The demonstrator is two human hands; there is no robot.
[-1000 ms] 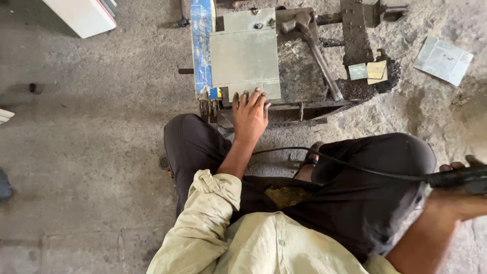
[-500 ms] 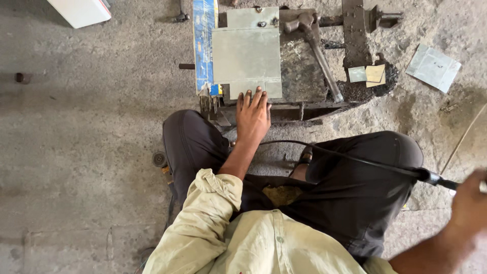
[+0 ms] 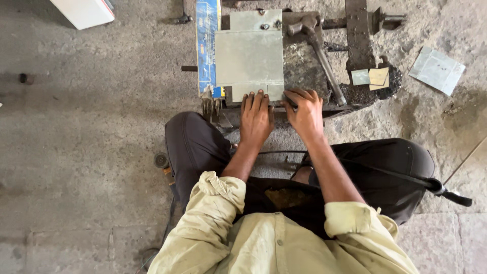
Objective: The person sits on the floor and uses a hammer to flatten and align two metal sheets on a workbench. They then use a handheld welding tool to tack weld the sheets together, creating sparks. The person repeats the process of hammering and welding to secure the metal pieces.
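Both hands lie palm-down: left hand (image 3: pixel 256 117) spread flat, right hand (image 3: pixel 304 112) curled, pinching the sheet-metal plate (image 3: pixel 249 57) stretching away from them.

I see a dull grey metal sheet (image 3: pixel 249 57) beside a blue strip (image 3: pixel 207 43), a dark rusty-brown hammer (image 3: pixel 317 48), a black cable (image 3: pixel 395 177), pale yellow-green shirt sleeves (image 3: pixel 215 203), dark trousers (image 3: pixel 193 147), and a mottled grey concrete floor (image 3: pixel 76 137).

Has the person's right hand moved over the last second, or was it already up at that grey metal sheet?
Yes. The right hand swung in from far right to the near edge of the grey metal sheet, beside the left hand.
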